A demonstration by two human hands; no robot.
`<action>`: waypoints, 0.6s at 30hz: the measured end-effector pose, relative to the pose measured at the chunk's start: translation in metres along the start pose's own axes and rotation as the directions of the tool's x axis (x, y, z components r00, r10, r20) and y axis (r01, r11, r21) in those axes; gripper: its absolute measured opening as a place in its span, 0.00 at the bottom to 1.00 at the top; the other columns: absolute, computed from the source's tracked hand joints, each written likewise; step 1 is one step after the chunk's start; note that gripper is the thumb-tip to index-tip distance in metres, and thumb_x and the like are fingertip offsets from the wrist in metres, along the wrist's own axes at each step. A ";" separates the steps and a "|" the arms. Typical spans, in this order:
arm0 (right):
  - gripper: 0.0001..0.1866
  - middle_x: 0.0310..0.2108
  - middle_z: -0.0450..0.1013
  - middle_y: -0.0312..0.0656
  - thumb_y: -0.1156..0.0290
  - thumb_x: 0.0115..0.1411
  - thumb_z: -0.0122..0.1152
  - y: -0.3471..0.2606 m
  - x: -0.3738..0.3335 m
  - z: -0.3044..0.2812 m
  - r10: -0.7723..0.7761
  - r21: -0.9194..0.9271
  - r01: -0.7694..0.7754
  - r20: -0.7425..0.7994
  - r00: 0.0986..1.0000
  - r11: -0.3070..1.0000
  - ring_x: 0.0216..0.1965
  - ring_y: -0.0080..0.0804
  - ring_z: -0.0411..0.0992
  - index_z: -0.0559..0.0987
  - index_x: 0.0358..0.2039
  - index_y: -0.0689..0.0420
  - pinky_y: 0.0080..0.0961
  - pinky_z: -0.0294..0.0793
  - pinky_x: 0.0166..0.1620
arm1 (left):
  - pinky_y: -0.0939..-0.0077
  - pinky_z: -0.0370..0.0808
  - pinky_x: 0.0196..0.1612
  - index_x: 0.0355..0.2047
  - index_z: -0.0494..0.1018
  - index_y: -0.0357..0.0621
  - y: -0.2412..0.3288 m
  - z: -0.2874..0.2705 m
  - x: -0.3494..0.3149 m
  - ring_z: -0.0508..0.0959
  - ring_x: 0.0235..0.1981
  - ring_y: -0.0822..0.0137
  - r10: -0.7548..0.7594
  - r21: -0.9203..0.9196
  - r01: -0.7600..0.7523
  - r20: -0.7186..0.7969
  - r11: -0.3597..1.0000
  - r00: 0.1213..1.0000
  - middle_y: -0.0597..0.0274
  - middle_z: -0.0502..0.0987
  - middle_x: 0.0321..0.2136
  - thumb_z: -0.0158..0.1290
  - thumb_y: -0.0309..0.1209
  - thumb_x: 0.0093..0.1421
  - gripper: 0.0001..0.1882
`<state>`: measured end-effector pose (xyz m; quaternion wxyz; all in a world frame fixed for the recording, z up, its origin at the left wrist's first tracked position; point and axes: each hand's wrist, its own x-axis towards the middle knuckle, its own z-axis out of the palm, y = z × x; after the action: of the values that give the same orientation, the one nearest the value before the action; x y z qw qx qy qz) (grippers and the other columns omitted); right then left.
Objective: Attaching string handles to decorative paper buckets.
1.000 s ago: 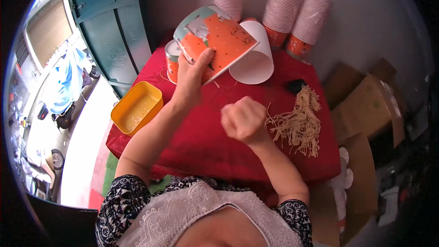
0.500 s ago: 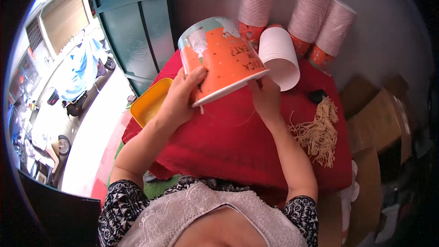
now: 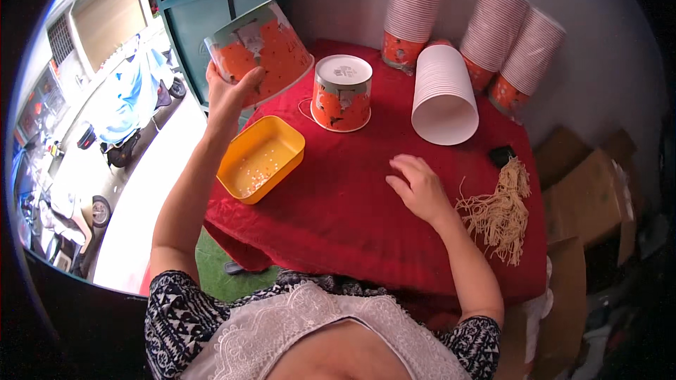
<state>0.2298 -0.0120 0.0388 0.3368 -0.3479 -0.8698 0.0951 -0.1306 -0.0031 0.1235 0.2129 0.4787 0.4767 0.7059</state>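
My left hand (image 3: 227, 95) is closed on the side of an orange paper bucket (image 3: 264, 46), thumb across its printed wall. It is tilted and raised at the far left of the table, partly in front of the green door. Over the red cloth, my right hand (image 3: 422, 190) is empty with fingers loosely apart, nearest to the bundle of beige strings (image 3: 501, 214) on its right. A second orange bucket (image 3: 341, 107) stands upside down in the middle far part, a thin cord loop (image 3: 304, 107) at its left side. A stack of nested white-rimmed buckets (image 3: 445, 88) lies on its side, mouth toward me.
At the left edge of the red-covered table (image 3: 352, 218) sits a yellow tray (image 3: 285, 139) holding small pale bits. Tall wrapped bucket stacks (image 3: 417, 0) lean by the wall. A small black object (image 3: 501, 155) tops the strings. Cardboard (image 3: 588, 197) stands at the right.
My left hand has carried the bucket left. My right hand has let go of it and come back lower, above the cloth. The upside-down bucket now shows, and more of the yellow tray.
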 end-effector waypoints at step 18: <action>0.07 0.32 0.77 0.50 0.75 0.58 0.58 0.025 -0.048 0.016 0.088 0.183 -0.069 -0.094 0.992 0.981 0.35 0.44 0.77 0.79 0.31 0.67 0.31 0.76 0.39 | 0.70 0.73 0.53 0.61 0.43 0.34 -0.102 0.094 0.081 0.73 0.50 0.59 0.094 -0.039 -0.094 0.004 0.995 0.996 0.46 0.67 0.51 0.73 0.39 0.39 0.60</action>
<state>0.2582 -0.0247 -0.0078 0.4065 -0.3544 -0.8250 0.1687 -0.1005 0.1489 0.0801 0.1900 0.4986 0.4392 0.7228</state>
